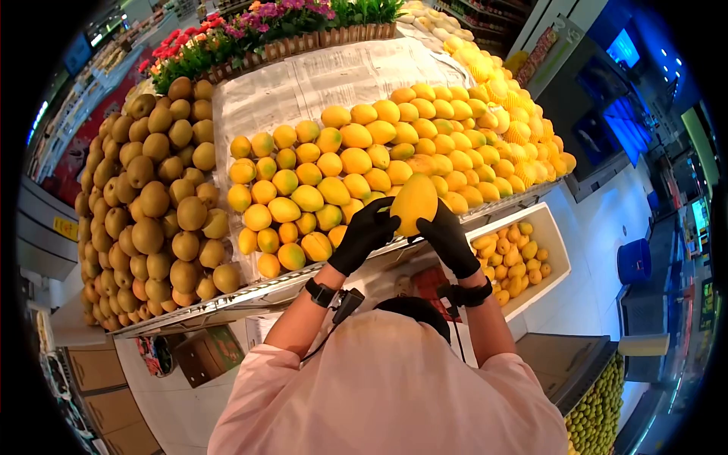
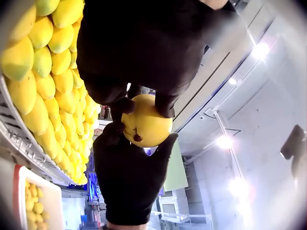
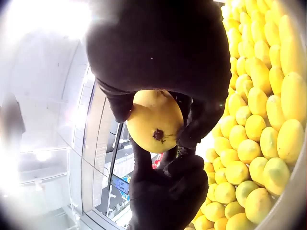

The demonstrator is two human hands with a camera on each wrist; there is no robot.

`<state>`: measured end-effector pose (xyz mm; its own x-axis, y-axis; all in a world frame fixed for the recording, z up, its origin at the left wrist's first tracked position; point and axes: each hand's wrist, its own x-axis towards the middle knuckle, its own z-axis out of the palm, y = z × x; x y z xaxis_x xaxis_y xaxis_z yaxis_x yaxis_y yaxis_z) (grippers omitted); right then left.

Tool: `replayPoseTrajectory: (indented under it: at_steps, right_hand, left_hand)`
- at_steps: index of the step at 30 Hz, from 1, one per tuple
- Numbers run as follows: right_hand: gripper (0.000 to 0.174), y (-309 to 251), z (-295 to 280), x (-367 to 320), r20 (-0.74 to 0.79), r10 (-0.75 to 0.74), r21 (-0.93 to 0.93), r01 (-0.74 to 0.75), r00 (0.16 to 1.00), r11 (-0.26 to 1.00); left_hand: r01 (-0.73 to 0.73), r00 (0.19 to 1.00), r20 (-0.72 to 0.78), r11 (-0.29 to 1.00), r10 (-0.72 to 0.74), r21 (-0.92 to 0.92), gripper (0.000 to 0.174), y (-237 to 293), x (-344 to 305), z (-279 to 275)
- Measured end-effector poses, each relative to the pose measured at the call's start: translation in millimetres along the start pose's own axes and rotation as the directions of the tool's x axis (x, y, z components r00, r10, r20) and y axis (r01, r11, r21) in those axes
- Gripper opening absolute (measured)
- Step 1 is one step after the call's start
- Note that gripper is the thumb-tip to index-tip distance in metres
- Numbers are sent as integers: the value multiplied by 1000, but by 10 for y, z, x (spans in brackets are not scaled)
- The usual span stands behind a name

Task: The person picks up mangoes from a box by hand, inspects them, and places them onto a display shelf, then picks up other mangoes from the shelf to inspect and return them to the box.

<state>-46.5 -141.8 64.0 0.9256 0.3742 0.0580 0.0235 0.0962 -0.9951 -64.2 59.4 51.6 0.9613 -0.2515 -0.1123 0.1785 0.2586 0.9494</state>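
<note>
A large yellow mango (image 1: 415,203) is held up between both black-gloved hands, in front of the sloping display. My left hand (image 1: 367,235) grips its left side and my right hand (image 1: 450,241) its right side. From the left wrist, the mango (image 2: 148,120) shows a dark stem spot, with fingers and thumbs of both hands around it. The right wrist view shows the same dark spot on the mango (image 3: 156,122), clasped from above and below. Rows of yellow mangoes (image 1: 307,199), some tinged green, lie on the display just beyond the hands.
Brown round fruit (image 1: 148,236) is piled at the left. Bare white paper (image 1: 303,72) covers the display's upper part, below flower boxes (image 1: 296,49). A white foam box (image 1: 560,254) of smaller mangoes stands below the rail at right. An open carton (image 1: 208,356) sits on the floor.
</note>
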Motion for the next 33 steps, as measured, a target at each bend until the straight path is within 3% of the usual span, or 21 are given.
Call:
replayPoseTrajectory:
  at_steps: [1, 4, 5, 7, 8, 11, 12, 14, 16, 17, 18, 19, 20, 22, 23, 24, 25, 26, 28, 33]
  right_hand:
    - [51, -30, 23, -2, -28, -17, -25, 16, 999, 1000]
    - [57, -23, -4, 48, -125, 10, -140, -28, 992, 990]
    - [60, 5, -21, 76, -160, 30, -182, -59, 987, 982]
    - [65, 164, 2, 148, -220, -148, -345, 65, 964, 936]
    - [68, 234, 16, 178, -238, -238, -427, 119, 942, 897]
    - [71, 264, 76, 204, -239, -189, -430, 71, 952, 900]
    - [61, 265, 84, 177, -175, -204, -374, 127, 963, 919]
    - [61, 206, 59, 85, -169, -61, -309, 6, 984, 951]
    - [55, -2, 82, 16, -154, -34, -285, -12, 988, 959]
    - [53, -10, 38, 30, -137, 0, -174, -24, 991, 985]
    - [51, -5, -41, 54, -114, 31, -60, -38, 993, 997]
    - [48, 8, -97, 75, -88, 62, 53, -57, 994, 997]
    - [42, 25, -112, 81, -109, 67, 0, -68, 992, 998]
    - [39, -40, -61, 67, -95, 77, -93, -86, 992, 992]
    - [38, -60, -41, 64, -89, 82, -140, -94, 993, 986]
    - [38, -51, -31, 67, -72, 96, -132, -105, 993, 986]
    - [37, -43, -23, 72, -55, 109, -124, -116, 992, 985]
    - [36, -39, -13, 77, -39, 122, -116, -125, 992, 985]
    - [37, -53, 13, 82, -17, 116, -145, -118, 993, 982]
    - [39, -131, 41, 80, 39, 115, -168, -107, 993, 980]
  left_hand:
    - [8, 1000, -1, 997, -8, 71, 46, 34, 1, -6]
    - [-261, 949, -97, 921, 299, 290, 47, -129, 124, 30]
    - [-249, 950, -103, 912, 296, 327, 48, -179, 130, 37]
    - [-228, 949, -113, 887, 295, 402, 50, -70, 76, 121]
    - [-175, 970, -94, 912, 224, 371, 45, 15, 40, 211]
    - [-265, 953, -83, 931, 293, 250, 48, -55, 86, 265]
    - [-259, 954, -86, 933, 288, 250, 47, -85, 105, 249]
    - [-247, 956, -96, 937, 277, 249, 47, -147, 146, 173]
    - [-92, 992, -96, 985, 79, -145, 45, -200, 164, 20]
    - [-8, 998, -68, 942, -16, -334, 45, -224, 172, -77]
    - [-186, 983, 11, 980, 186, 73, 46, -299, 187, -154]
    - [-377, 921, 90, 814, 378, 441, 48, -380, 204, -233]
    - [-414, 908, 131, 797, 399, 441, 48, -485, 233, -290]
    - [-300, 945, 132, 954, 298, -10, 50, -481, 174, -249]
    - [-212, 960, 132, 949, 247, -233, 52, -479, 145, -228]
    - [-218, 957, 147, 955, 250, -203, 53, -455, 121, -221]
    - [-153, 966, 156, 940, 208, -306, 52, -427, 102, -213]
    - [-87, 972, 164, 910, 166, -406, 51, -395, 83, -203]
    - [179, 974, 228, 608, 4, -774, 43, -263, 41, -150]
    - [71, 962, 238, 716, 136, -695, 54, -135, -62, -116]
